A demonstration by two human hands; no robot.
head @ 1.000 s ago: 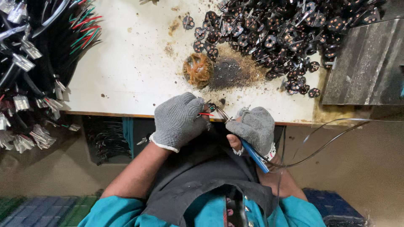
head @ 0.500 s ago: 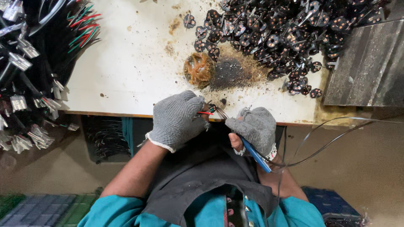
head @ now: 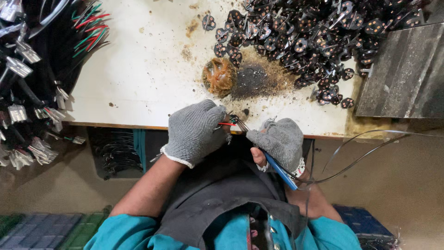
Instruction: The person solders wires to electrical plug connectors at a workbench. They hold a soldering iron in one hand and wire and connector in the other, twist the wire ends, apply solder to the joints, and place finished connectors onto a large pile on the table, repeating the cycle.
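Far left, spilling over the bench (head: 138, 69) edge: a dark bundle of cables (head: 32, 69) with metal terminals, and red and green wire ends (head: 90, 28) fanned out near the top. Beneath the bench edge, in shadow, more black cable loops (head: 115, 150).

Middle of the white, stained bench: a round amber lump of flux or resin (head: 219, 76), with a scorched black patch (head: 254, 83) touching its right side.

At the near edge, left hand (head: 196, 132) in a grey knit glove, closed around a thin red wire (head: 226, 124) that pokes out rightward between the fingers. Wire tip meeting the point of a soldering iron (head: 243, 126) just over the bench edge, together with a small dark part too small to make out.

Just beside, right hand (head: 277, 141), also in a grey knit glove, curled shut on the iron's blue handle (head: 280, 171), which slants down and right toward the wrist. Thin dark cords (head: 370, 153) looping away to the right from there.

Upper right of the bench: a large heap of small black plug inserts with brass pins (head: 314, 32), reaching down to the scorched patch. Far right: a grey ribbed slab (head: 402, 74) lying on the bench corner.

Bottom: a dark apron (head: 217, 199) over teal sleeves (head: 134, 234).
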